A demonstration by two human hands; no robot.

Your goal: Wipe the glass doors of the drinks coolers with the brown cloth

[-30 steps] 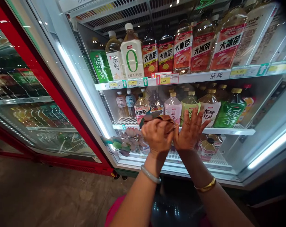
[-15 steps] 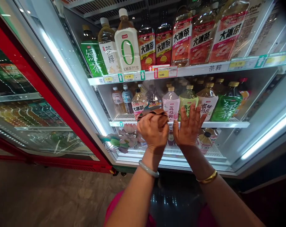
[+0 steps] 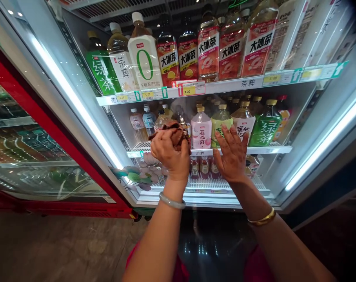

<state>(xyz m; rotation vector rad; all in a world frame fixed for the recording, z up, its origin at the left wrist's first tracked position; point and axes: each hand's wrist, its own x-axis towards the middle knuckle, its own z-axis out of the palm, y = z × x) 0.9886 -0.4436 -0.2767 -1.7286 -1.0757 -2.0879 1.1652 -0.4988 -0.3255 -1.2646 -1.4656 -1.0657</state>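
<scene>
A crumpled brown cloth point(image 3: 175, 133) is bunched in my left hand point(image 3: 171, 154), its fingers wrapped round it. The cloth hides part of the bottles behind it on the middle shelf. My right hand point(image 3: 231, 154) is spread with palm forward, in front of a light green bottle point(image 3: 221, 117) and a white-labelled bottle point(image 3: 243, 117). It seems to rest against the clear glass door, though the contact itself cannot be made out. Between the two hands a pink-labelled bottle point(image 3: 201, 129) shows behind the glass. A pale flower decal point(image 3: 150, 168) lies below and left of the cloth.
Large tea bottles point(image 3: 145, 58) line the upper shelf point(image 3: 225, 84), which carries price tags. A green bottle point(image 3: 264, 125) stands right of my right hand. To the left is a red-framed cooler point(image 3: 86, 168). Brown floor point(image 3: 78, 243) lies below.
My left hand and the cloth have moved left relative to the bottles, uncovering the pink-labelled bottle. My right hand stays spread near the light green bottle. The view has shifted somewhat.
</scene>
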